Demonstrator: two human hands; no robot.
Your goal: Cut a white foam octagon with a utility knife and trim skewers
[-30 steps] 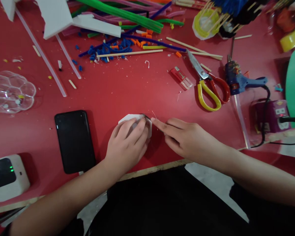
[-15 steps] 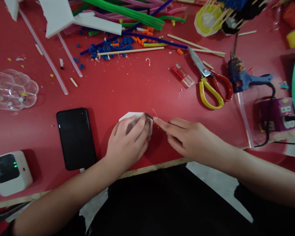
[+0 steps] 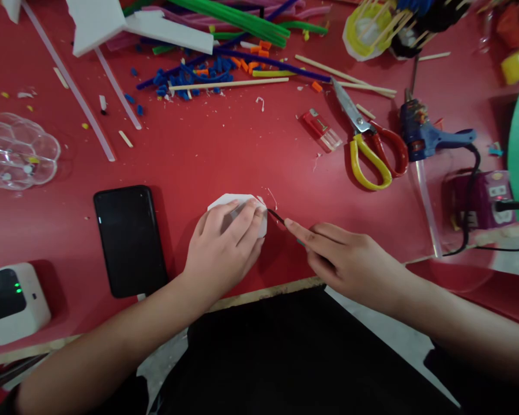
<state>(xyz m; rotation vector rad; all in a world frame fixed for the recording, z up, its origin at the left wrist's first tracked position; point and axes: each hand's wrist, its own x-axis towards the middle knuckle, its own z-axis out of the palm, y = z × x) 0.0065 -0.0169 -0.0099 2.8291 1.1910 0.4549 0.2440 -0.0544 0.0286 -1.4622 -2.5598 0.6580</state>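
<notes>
A small white foam board piece [image 3: 230, 199] with angled corners lies flat near the table's front edge. My left hand [image 3: 222, 242] is on top of it, fingers bent and pressing it down; a greyish patch under the fingers is partly hidden. My right hand [image 3: 343, 251] is closed around a craft knife [image 3: 277, 217], index finger stretched along it. The dark, thin blade points left, its tip at the piece's right corner. Most of the knife's handle is hidden in the hand. Thin white shavings [image 3: 272, 199] lie beside that corner.
Left of my hands are a black phone [image 3: 130, 242], a white device [image 3: 15, 302] and a clear divided dish [image 3: 19, 151]. To the right lie scissors [image 3: 363, 132], a lighter [image 3: 321, 130], a glue gun [image 3: 432, 138] and a purple power socket [image 3: 480, 199]. Pipe cleaners [image 3: 237, 23] are heaped at the back.
My right hand has drawn the knife a little to the right and toward me, from the top of the foam piece to its right corner. My left hand stays on the piece.
</notes>
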